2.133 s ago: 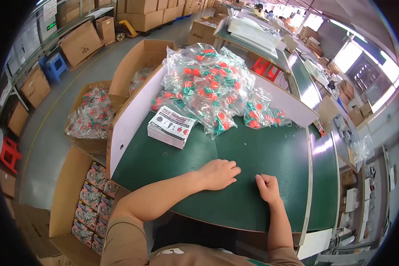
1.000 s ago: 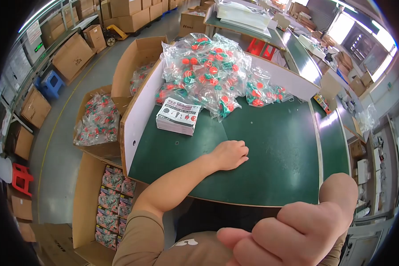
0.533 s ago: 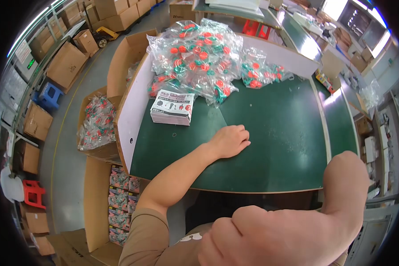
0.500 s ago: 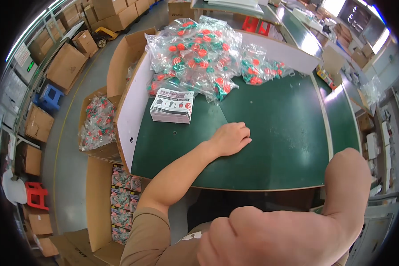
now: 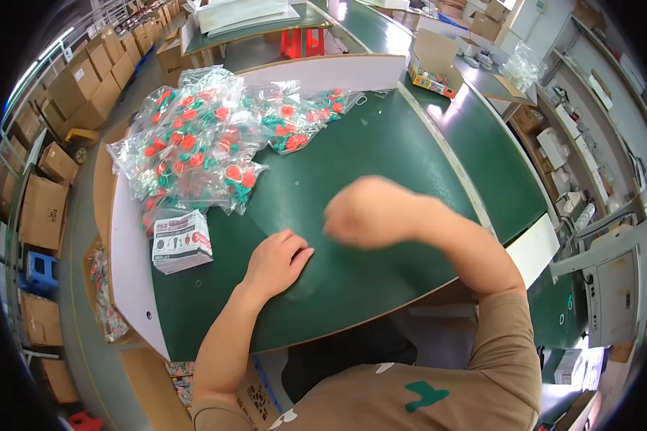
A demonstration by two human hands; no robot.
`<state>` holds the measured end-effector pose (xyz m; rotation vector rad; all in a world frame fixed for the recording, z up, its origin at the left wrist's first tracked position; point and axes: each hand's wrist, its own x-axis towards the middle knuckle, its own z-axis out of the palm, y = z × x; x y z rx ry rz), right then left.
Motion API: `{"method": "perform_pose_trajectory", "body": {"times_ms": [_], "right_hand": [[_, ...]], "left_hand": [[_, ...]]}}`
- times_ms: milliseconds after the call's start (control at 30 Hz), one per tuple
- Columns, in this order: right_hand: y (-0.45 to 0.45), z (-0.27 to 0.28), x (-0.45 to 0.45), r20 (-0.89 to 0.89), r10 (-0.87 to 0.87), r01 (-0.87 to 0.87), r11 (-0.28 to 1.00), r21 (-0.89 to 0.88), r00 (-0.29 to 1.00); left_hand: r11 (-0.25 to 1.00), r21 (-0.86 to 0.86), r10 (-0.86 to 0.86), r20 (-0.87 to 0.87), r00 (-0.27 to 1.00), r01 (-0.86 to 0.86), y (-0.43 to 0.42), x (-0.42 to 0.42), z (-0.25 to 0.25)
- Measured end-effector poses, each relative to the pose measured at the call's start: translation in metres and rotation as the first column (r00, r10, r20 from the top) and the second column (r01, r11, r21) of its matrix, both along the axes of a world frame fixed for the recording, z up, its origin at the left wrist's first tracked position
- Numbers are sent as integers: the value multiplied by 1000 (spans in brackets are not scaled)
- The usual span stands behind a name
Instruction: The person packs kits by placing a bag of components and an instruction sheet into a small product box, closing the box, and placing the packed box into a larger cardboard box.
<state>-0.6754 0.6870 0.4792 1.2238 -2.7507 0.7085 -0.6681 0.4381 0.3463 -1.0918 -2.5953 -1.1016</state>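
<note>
**Leaflet stack is on the left hand's side, but the fingers point past it**

So the stack of printed leaflets (image 5: 182, 243) is flat on the green tabletop (image 5: 381, 151), between the white side panel (image 5: 133, 276) and the left hand (image 5: 273, 264). It's off to the left of that hand, near but not touching. The top sheet's long side runs roughly left to right, tipping up a little at the right end.

Left hand is easily the nearer one. It's resting palm down, fingers loosely bent, thumb a bit apart, and I can't see anything in it. Thing is, the little-finger edge faces the stack, while the fingertips aim away from the body and off to the right.

Right hand (image 5: 363, 215) is blurry, looks raised over the table, fingers seemingly curled in. Can't tell how tightly, or whether anything's in there. It's on the far side of the left hand from the leaflets.

The big pile of clear bags (image 5: 194, 136) with red and green pieces sits just behind the stack, with a smaller clump of bags (image 5: 291, 122) to its right.
</note>
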Motion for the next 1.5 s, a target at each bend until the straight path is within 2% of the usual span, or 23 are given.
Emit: {"method": "perform_pose_trajectory", "body": {"times_ms": [33,67,133,200,233,300,333,467,500,567,633,667,767,1000,1033,1133,1167,1233,1300,1333,1400,1467,1500], "right_hand": [[41,-14,-21,146,-221,227,974,-21,964],[82,-44,-46,221,-422,453,883,-118,879],[158,-83,-81,125,-721,728,653,-207,682],[236,-124,-118,112,-881,866,417,-277,460],[263,-132,-131,81,-920,898,352,-263,384],[322,-163,-164,-113,-938,882,347,-320,329],[340,-164,-180,-106,-954,919,300,-257,282],[396,-172,-249,-397,-903,961,238,-142,165],[402,-163,-263,-349,-921,974,213,-73,175],[416,-159,-292,-428,-882,970,240,-50,196],[465,-174,-336,-376,-895,969,195,151,238],[462,-170,-344,-373,-888,962,232,144,270],[451,-139,-325,-336,-899,947,203,247,281],[361,-101,-207,-389,-857,936,264,232,338],[344,-96,-179,-384,-841,922,313,229,381],[245,-63,-91,-301,-830,879,408,248,470],[215,-60,-61,-277,-848,889,398,228,451],[164,-63,-8,-238,-773,803,522,286,588],[115,-77,36,-230,-756,788,566,241,613],[89,-75,56,-195,-765,786,570,238,614],[51,-82,85,-162,-727,744,648,160,668],[16,-89,102,-100,-742,744,638,201,663],[4,-91,109,-87,-750,749,632,199,656]], "left_hand": [[1000,-14,15,-15,1000,-15,1,0,2],[999,-29,30,-31,999,-31,3,-1,3],[999,-35,38,-61,997,-40,8,-2,4],[996,-51,65,-109,992,-71,13,-4,3],[994,-62,83,-124,989,-91,14,-4,2],[986,-103,121,-128,984,-134,17,-3,2],[978,-130,142,-149,979,-161,21,-5,3],[953,-206,182,-200,963,-223,28,-9,1],[944,-207,212,-210,954,-256,27,-8,2],[941,-261,174,-169,970,-214,27,-11,6],[936,-249,208,-173,963,-247,26,-18,7],[943,-238,202,-155,967,-234,24,-17,7],[956,-201,192,-113,975,-212,23,-12,6],[973,-132,163,-192,968,-191,17,-9,3],[973,-127,162,-211,964,-191,16,-7,3],[979,-99,150,-237,960,-177,15,-5,-5],[979,-131,122,-249,961,-159,15,-3,-6],[982,-94,155,-68,986,-161,12,-1,-4],[990,-6,139,37,990,-139,3,-6,9],[976,-91,167,-262,950,-197,-4,-18,13],[875,-307,152,-559,815,-374,-32,-56,27],[644,-403,227,-711,665,-651,-56,-85,37],[553,-429,258,-727,637,-714,-65,-96,37]]}}
